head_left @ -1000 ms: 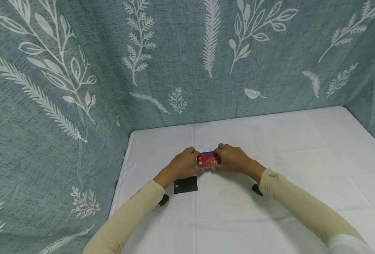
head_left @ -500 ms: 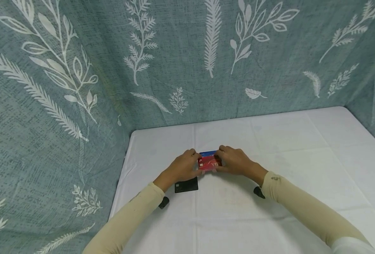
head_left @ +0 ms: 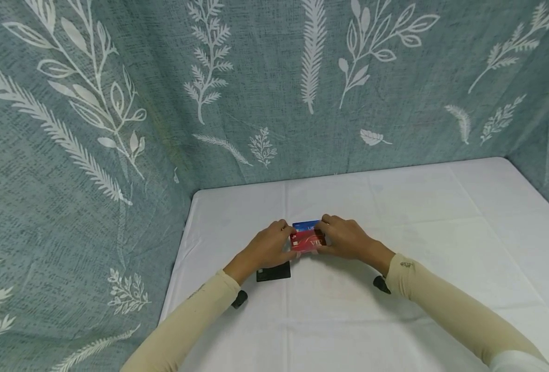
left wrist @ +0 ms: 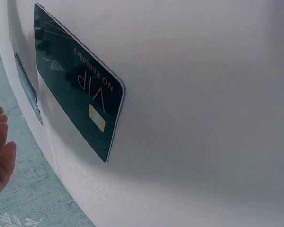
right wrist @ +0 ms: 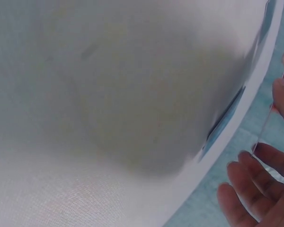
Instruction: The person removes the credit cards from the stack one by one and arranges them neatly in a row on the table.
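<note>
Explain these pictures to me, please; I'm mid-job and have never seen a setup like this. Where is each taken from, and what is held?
There is no machine: a person works with a bare left hand and right hand. The widest view comes from a camera on the head, looking forward and down; the other two come from one camera on each wrist.

Between them, the hands hold a red rectangular plastic-looking card marked VIP by its ends, raised above the white cloth-covered table. Beyond it, partly hidden in the head view, is a blue rectangular card. Nearer the person lies a dark green rectangular card with VIP lettering, clearest from the left wrist. A grey-green leaf-patterned curtain hangs behind.
</note>
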The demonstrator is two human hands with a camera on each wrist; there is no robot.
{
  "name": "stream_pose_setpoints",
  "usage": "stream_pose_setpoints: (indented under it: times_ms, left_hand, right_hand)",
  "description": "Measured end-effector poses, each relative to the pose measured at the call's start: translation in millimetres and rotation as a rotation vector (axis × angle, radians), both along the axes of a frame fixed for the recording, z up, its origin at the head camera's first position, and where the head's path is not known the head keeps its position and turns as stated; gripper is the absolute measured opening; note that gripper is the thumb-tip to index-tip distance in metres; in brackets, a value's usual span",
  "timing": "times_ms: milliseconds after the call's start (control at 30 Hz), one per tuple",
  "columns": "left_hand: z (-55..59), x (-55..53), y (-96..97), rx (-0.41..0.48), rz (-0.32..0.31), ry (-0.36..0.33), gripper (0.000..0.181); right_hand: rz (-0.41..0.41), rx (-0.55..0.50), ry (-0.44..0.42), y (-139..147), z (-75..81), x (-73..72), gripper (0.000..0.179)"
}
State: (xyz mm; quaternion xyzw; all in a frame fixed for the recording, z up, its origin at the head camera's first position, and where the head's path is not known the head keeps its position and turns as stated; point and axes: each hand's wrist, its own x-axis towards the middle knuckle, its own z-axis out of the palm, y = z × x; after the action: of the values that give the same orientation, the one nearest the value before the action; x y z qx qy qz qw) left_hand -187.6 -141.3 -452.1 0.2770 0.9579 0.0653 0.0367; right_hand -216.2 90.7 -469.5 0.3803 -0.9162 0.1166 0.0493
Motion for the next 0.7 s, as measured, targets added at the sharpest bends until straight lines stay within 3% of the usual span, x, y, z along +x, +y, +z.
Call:
stream_pose_setpoints:
  times_ms: [700]
  left_hand:
    - [0.2,10.2,-0.9,0.043,-0.021,0.024,0.058]
  right_hand:
    - [0.033,-0.026,0.048,2.8,1.7,8.8,0.052]
